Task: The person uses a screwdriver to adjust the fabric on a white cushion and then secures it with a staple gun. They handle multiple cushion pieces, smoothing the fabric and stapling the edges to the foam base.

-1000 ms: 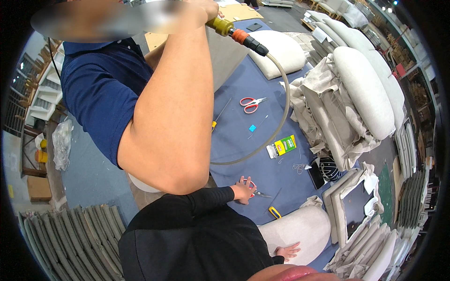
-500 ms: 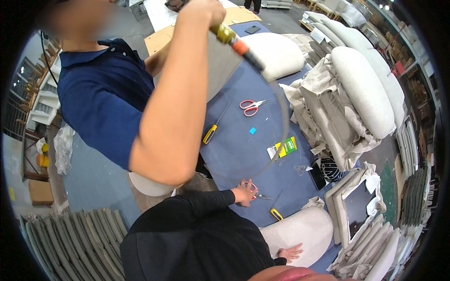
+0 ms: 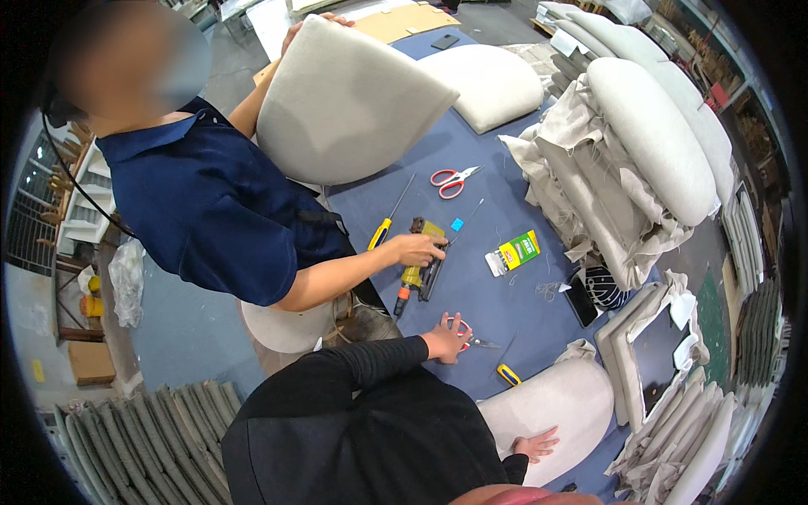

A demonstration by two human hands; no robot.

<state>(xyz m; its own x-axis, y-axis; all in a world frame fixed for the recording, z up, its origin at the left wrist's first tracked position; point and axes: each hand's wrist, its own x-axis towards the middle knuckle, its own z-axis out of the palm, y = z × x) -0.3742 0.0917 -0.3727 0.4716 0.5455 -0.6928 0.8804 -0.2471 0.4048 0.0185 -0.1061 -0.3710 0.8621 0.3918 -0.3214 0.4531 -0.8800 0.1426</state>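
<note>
My left hand [image 3: 446, 338] lies on the table with its fingers spread, over the red handles of a pair of scissors [image 3: 480, 342] whose blades point right. My right hand [image 3: 537, 444] rests flat, fingers apart, on a light beige padded seat panel [image 3: 574, 402] at the near right. Between the two lies a yellow-handled screwdriver [image 3: 508, 374]. Across from me, a co-worker's hand [image 3: 417, 250] is on a yellow and black air stapler [image 3: 410, 276] at the table. That person's other hand holds up a large upholstered panel [image 3: 349, 109].
The blue table [image 3: 471, 295] also bears a second pair of scissors [image 3: 452, 182], another yellow screwdriver [image 3: 380, 233], a green-yellow packet [image 3: 515, 251] and a dark phone [image 3: 581, 303]. Fabric-covered cushions [image 3: 648, 139] are piled at the right. Grey panels [image 3: 151, 438] stand stacked at lower left.
The co-worker's arm has come down, bringing the stapler from high up to the table. The large upholstered panel now shows, tilted up at the other hand. My hands have hardly moved.
</note>
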